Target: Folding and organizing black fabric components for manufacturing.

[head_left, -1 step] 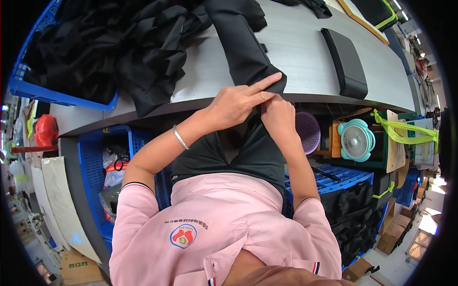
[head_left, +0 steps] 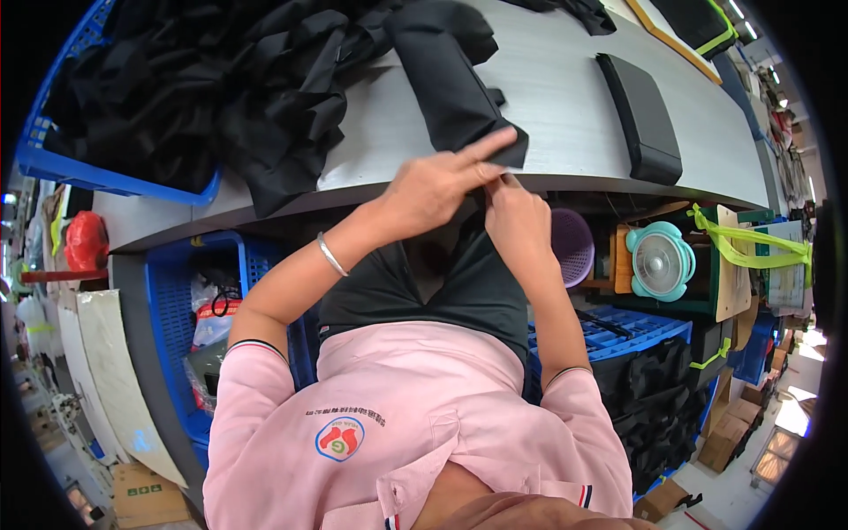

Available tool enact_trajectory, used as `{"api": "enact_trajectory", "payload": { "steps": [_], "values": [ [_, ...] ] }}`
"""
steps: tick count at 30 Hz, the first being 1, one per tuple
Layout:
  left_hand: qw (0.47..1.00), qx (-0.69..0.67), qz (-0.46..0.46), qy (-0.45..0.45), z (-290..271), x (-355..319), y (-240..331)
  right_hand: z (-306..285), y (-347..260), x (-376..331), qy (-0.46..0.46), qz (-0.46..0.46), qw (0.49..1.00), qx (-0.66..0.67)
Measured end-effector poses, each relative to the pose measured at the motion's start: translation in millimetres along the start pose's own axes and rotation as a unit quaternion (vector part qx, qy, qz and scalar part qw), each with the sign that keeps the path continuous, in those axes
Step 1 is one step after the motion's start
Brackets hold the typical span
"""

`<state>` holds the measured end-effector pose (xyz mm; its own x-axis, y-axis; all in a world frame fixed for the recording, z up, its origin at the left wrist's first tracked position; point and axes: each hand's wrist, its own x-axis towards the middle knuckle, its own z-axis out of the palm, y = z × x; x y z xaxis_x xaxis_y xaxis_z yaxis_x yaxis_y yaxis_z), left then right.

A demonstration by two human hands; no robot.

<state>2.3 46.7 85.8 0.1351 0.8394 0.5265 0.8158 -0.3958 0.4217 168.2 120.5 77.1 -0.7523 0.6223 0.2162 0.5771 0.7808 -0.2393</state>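
Note:
A long black fabric piece (head_left: 446, 88) lies across the grey table, its near end at the front edge under my fingers. My left hand (head_left: 433, 190) has its index finger stretched over that end, while the thumb and other fingers close on the cloth. Against its fingertips, my right hand (head_left: 518, 216) is closed in a pinch at the fabric's near corner. What sits between the pinched fingertips is mostly hidden. To the left lies a heap of crumpled black fabric (head_left: 177, 97). A flat, finished-looking black padded piece (head_left: 638, 119) rests apart on the right.
A blue basket (head_left: 115, 177) stands under the heap at the table's left. Below the table are another blue crate (head_left: 177, 327), a purple basket (head_left: 572, 247) and a turquoise fan (head_left: 661, 261). By my right side, a blue crate (head_left: 609, 340) stands near more black fabric (head_left: 658, 389).
The fabric's near end has shifted slightly, and its far end curls a little differently. My left index finger has moved slightly left and up; my right hand sits a touch lower.

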Motion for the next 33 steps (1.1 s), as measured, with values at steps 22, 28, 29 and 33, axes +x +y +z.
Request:
{"api": "enact_trajectory", "payload": {
  "steps": [22,28,29,33],
  "values": [
    [0.936,-0.179,-0.203,0.225,46.5,-32.1,53.9,4.7,20.8,-3.6,0.152,0.300,0.591,0.733],
    [0.890,-0.224,-0.253,0.307,64.6,-10.1,51.5,2.0,21.6,-7.6,0.171,0.272,0.554,0.768],
    [0.906,-0.203,-0.211,0.305,60.8,-10.7,49.8,3.6,24.1,-8.7,0.171,0.274,0.555,0.767],
    [0.904,-0.155,-0.187,0.353,59.1,-12.5,51.6,11.5,26.1,-9.9,0.199,0.297,0.503,0.787]
  ]
}}
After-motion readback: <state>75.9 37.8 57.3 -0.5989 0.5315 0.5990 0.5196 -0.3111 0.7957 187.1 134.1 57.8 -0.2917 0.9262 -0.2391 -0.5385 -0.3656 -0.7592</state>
